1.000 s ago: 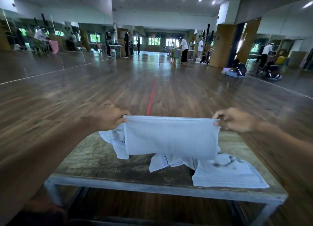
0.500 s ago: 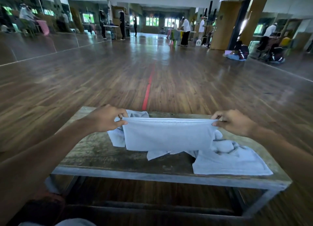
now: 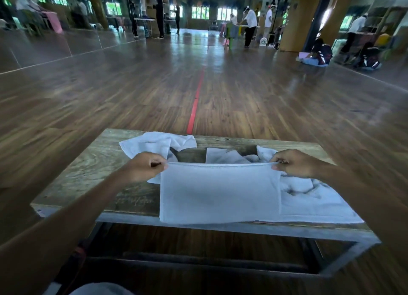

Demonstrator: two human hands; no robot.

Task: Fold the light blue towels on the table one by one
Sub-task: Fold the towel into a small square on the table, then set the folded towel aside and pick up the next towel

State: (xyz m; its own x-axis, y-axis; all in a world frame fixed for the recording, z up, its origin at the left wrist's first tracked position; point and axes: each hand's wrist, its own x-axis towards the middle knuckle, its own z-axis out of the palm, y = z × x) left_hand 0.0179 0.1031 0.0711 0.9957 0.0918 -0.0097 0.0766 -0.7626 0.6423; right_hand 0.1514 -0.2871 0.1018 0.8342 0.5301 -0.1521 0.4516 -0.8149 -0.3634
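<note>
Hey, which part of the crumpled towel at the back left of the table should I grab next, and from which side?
Probably pinch the crumpled towel by its two outer corners, coming from above: the left one lies flat on the table, the right one pokes out clear of the folds.

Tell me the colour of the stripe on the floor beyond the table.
The stripe is red, clearest in the head view.

no readable text (anywhere in view)
</note>
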